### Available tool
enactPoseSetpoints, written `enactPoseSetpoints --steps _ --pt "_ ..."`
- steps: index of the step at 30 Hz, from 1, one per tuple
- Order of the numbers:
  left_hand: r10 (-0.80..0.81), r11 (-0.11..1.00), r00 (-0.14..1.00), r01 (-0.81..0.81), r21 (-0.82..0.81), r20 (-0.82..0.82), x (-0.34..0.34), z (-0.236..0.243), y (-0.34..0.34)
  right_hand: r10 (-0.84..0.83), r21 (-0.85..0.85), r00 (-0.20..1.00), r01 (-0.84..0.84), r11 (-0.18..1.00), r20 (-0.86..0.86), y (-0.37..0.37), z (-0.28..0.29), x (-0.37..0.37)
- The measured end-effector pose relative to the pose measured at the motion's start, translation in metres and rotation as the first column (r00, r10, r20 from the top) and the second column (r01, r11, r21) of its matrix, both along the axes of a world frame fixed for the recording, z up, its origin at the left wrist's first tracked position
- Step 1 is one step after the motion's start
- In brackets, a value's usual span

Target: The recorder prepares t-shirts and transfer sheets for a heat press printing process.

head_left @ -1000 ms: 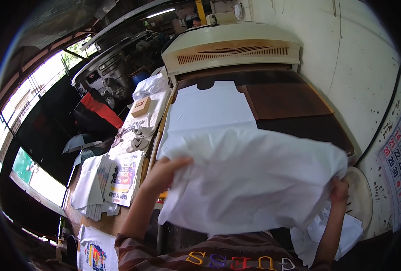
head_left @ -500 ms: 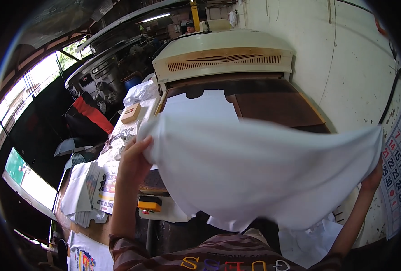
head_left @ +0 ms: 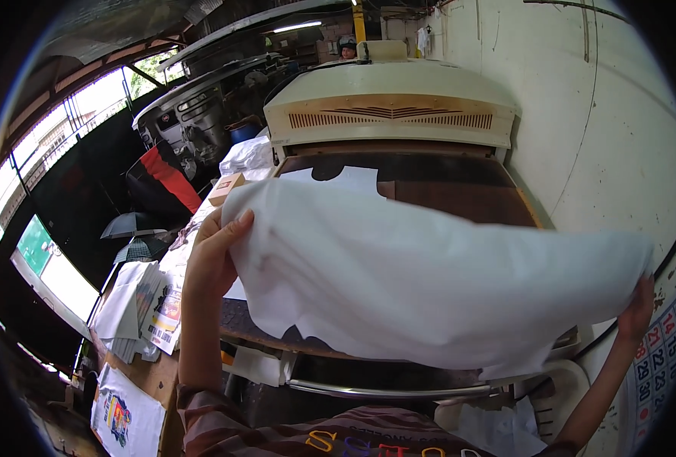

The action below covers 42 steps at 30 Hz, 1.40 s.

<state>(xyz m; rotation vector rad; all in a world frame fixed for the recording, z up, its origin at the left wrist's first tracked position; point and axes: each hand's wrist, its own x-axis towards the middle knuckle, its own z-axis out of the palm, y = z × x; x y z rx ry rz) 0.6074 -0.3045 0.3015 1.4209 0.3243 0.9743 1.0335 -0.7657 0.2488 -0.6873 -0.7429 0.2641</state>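
Observation:
Both hands hold a plain white cloth [head_left: 422, 282] stretched wide in the air, its lower edge hanging in loose folds. My left hand [head_left: 220, 247] pinches its left end, thumb uppermost. At the far right end, my right hand [head_left: 637, 308] grips the edge, its fingers partly hidden by the fabric. Beyond the cloth lies a flat white piece of fabric [head_left: 357, 179] with a curved cutout, on the dark brown belt [head_left: 460, 179] of a large cream machine [head_left: 399, 95]. The held cloth covers part of both the flat piece and the belt.
On the left, a side table holds a stack of printed white fabric [head_left: 129, 305] and a small cardboard box [head_left: 227, 188]. A metal bar [head_left: 387, 391] runs below the cloth. More white fabric [head_left: 498, 426] rests on a pale chair at lower right. A wall bounds the right; a person is far back.
The held cloth has swung lower on the right and stands tilted over the belt's front, covering more of the flat white piece. Both hands keep hold of it. The view has shifted.

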Motion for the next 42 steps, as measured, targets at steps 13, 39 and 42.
enactPoseSetpoints --steps 13,39,42 --pt "0.181 0.981 0.977 -0.187 0.042 0.117 0.079 0.013 -0.017 -0.511 -0.181 0.859 0.498 0.848 -0.027 -0.02 0.019 0.079" --pt "-0.041 0.995 0.975 0.021 0.094 0.22 0.357 -0.024 0.159 -0.41 -0.368 0.886 0.463 0.806 0.217 0.223 0.042 0.296" --pt "0.004 0.996 1.0 -0.006 0.086 0.03 0.372 -0.085 0.164 -0.486 -0.532 0.85 0.513 0.674 0.204 0.231 -0.023 0.342"
